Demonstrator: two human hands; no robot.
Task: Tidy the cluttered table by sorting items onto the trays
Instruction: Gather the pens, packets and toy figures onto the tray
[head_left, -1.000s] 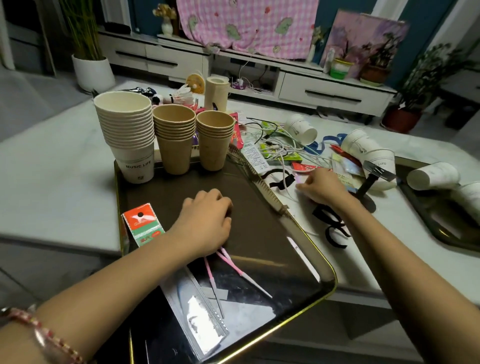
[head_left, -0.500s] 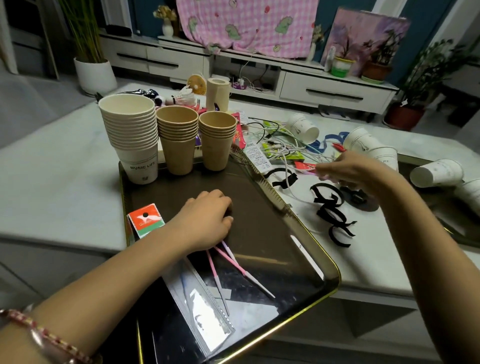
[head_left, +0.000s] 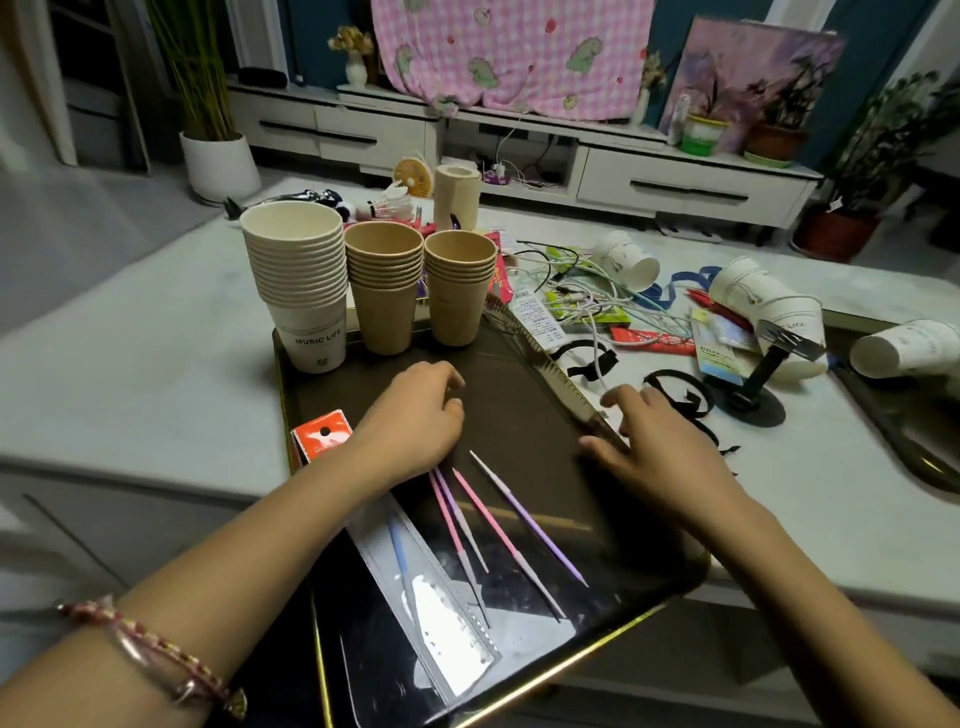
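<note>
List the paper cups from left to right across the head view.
white cup stack → first brown cup stack → second brown cup stack → lone tipped white cup → tipped nested white cups → far-right tipped white cup

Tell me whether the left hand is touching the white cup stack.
Apart. The head view shows bare dark tray between the left hand and the white cup stack.
</note>
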